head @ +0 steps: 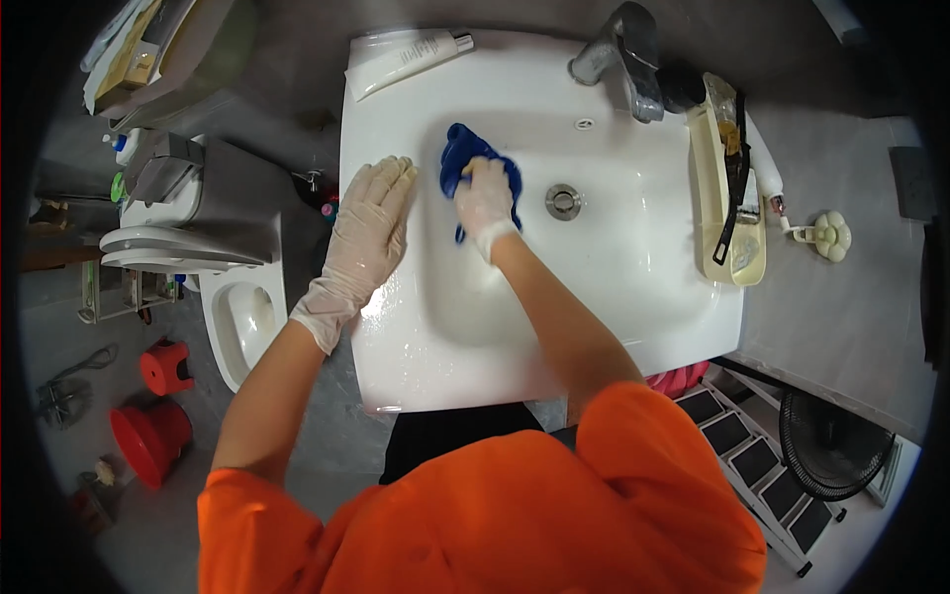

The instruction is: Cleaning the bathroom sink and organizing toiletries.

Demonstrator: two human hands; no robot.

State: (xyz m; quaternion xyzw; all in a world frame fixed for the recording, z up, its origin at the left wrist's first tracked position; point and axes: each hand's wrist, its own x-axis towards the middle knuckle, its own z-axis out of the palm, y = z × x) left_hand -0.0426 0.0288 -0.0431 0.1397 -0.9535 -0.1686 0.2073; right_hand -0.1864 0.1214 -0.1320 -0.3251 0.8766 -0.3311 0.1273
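A white washbasin (475,371) fills the middle of my view, its front rim wet with droplets. Gloved in thin white, my right hand (486,197) grips a bunched blue cloth (464,152) against the left inner wall of the bowl. Right of the cloth lies the round metal drain (563,201). My left hand (371,219), in a matching glove, lies flat on the basin's left edge with its fingers together and nothing visible in it; its palm is hidden. A chrome faucet (623,59) stands at the back right of the basin.
A white squeeze tube (412,63) lies on the back left rim. On the right rim, a cream tray (731,260) holds a black-handled item and small containers. A toilet (245,319) stands to the left, near a red bucket (152,442). A stepladder (757,453) and a black fan (835,445) are at lower right.
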